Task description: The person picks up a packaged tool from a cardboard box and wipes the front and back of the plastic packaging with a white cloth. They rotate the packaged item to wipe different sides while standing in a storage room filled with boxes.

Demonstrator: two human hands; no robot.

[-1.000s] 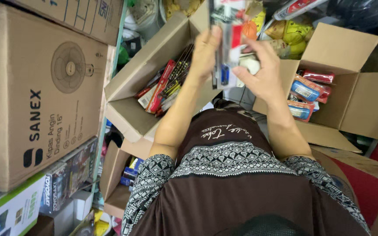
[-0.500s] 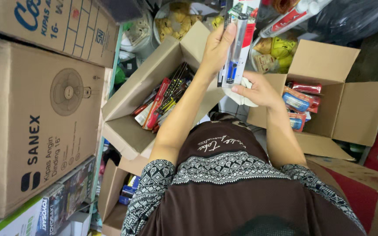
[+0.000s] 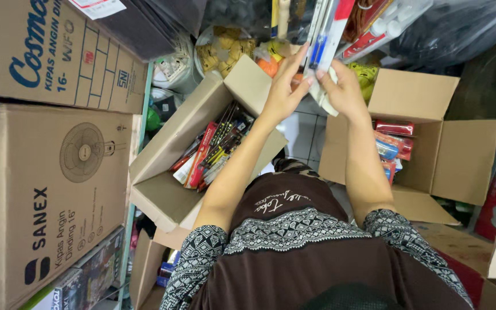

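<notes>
Both hands are raised in front of me and they meet on one thing, a flat packet (image 3: 324,43) of pens with a clear front and a white back. My left hand (image 3: 285,86) holds the packet from the left side; its fingers (image 3: 301,60) are pressed against the edge and the thumb is behind, so the hold is closed on the packet. My right hand (image 3: 344,92) takes the lower end of the same packet, with the fingertips pinching the white card near the bottom. The packet stands almost upright and its top goes out of view at the upper border.

Under my left arm I see an open cardboard box (image 3: 173,195) with its flaps turned out. Many long thin packets (image 3: 213,149) in red, yellow and black lie inside it, close together and tilted. Under my right arm there is a second open box (image 3: 449,149), and a few red and blue packs (image 3: 391,143) lie against its left wall. The two boxes are near each other, with a strip of white tiled floor (image 3: 305,138) between them.

On the far left, big cartons (image 3: 47,189) with a drawing of a fan are stacked one on another. Behind the boxes I see a bag of yellow things (image 3: 225,49) and a dark plastic bag (image 3: 460,28).
</notes>
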